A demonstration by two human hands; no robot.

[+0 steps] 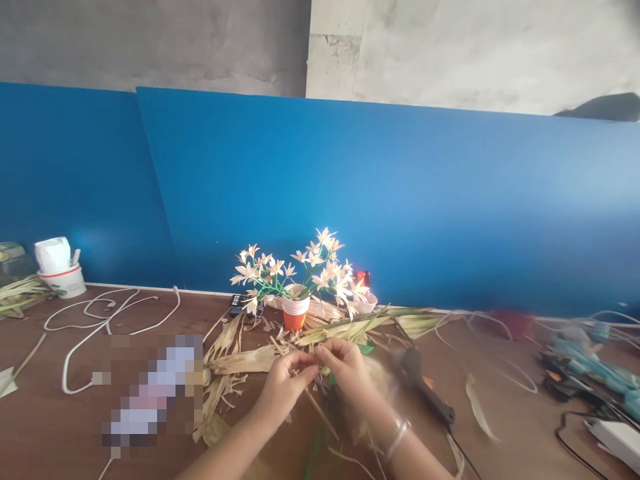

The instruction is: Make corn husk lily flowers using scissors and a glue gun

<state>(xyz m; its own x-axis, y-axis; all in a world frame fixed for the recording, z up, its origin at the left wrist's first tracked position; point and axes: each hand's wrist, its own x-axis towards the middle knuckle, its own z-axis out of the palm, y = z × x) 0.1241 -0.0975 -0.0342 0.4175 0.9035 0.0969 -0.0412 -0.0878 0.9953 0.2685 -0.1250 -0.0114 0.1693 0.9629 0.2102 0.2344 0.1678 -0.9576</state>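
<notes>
My left hand (291,379) and my right hand (341,365) meet fingertip to fingertip above the middle of the table. Both are closed in a pinch. Whatever sits between the fingers is too small to make out. Just behind them stands an orange and white paper cup (295,313) holding pale flowers (327,270) on green stems. Dried corn husks (245,362) lie spread beneath and left of my hands. Right of my right hand is a black glue gun (425,385), partly blurred, with a cord trailing toward me.
A white charging cable (107,323) loops over the table (45,427) at left, near a pixelated object (155,393). White cups (63,277) stand at far left. Teal and black items (590,373) and a white box (615,440) lie at right. A blue partition (350,193) closes off the back.
</notes>
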